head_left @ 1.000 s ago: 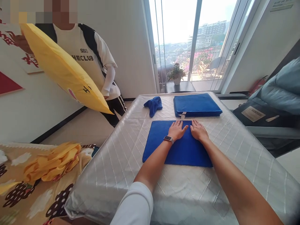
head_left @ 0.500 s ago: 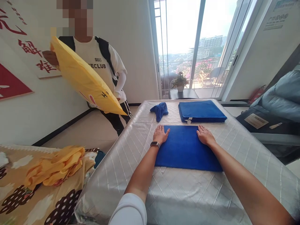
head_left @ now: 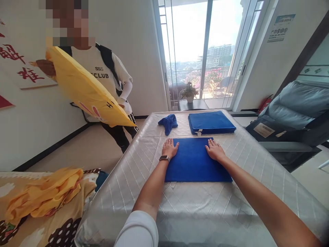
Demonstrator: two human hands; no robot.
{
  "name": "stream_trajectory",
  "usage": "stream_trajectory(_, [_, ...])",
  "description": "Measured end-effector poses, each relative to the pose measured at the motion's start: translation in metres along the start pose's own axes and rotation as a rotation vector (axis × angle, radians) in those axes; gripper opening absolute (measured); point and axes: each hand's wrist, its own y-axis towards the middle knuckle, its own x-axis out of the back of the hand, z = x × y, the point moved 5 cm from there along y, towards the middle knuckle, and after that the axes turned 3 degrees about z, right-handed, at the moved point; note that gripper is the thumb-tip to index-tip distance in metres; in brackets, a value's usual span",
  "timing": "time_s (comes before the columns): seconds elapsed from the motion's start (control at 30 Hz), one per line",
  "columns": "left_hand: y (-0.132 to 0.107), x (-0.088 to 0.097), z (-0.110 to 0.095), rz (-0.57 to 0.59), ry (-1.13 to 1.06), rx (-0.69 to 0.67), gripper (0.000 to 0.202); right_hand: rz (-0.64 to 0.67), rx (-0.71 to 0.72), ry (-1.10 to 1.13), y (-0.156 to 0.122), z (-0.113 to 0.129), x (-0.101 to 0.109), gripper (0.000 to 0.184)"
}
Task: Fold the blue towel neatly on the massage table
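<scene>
A folded blue towel [head_left: 195, 161] lies flat on a table under a silver quilted cover [head_left: 205, 206]. My left hand [head_left: 169, 148] rests flat and open at the towel's far left corner, a watch on its wrist. My right hand [head_left: 214, 150] lies flat and open on the towel's far right corner. Behind the towel sits a stack of folded blue towels [head_left: 210, 122]. A crumpled blue cloth [head_left: 168, 122] lies to the left of that stack.
A person in a white shirt [head_left: 102, 79] stands left of the table holding a yellow pillow [head_left: 84, 91]. A patterned bedspread with yellow cloth [head_left: 38, 195] is at lower left. A grey chair [head_left: 293, 116] stands at right. A potted plant [head_left: 189, 93] sits by the glass doors.
My hands slid apart from the middle of the towel's far edge to its two far corners. The person with the yellow pillow shifted slightly, and my view moved a little.
</scene>
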Motion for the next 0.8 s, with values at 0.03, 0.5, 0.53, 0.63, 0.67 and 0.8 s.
stream_trajectory(0.03, [0.0,0.001,0.0,0.01,0.012,-0.003,0.079,-0.01,-0.004,0.018,-0.001,-0.001,-0.002,0.069])
stream_trajectory(0.5, [-0.007,-0.023,-0.198,0.071,-0.048,-0.483,0.068,-0.031,0.049,0.063,-0.005,-0.005,-0.006,0.066])
stream_trajectory(0.53, [-0.009,-0.03,-0.214,0.096,-0.065,-0.515,0.066,-0.032,0.072,0.045,-0.006,-0.006,-0.007,0.068])
stream_trajectory(0.63, [-0.01,-0.041,-0.228,0.126,-0.093,-0.517,0.063,-0.031,0.092,0.018,-0.006,-0.007,-0.008,0.071])
stream_trajectory(0.67, [-0.009,-0.041,-0.222,0.121,-0.097,-0.495,0.064,-0.034,0.079,0.024,-0.006,-0.007,-0.008,0.069])
stream_trajectory(0.8, [-0.006,-0.032,-0.165,0.104,-0.082,-0.372,0.071,-0.042,0.013,0.075,-0.002,-0.004,-0.005,0.065])
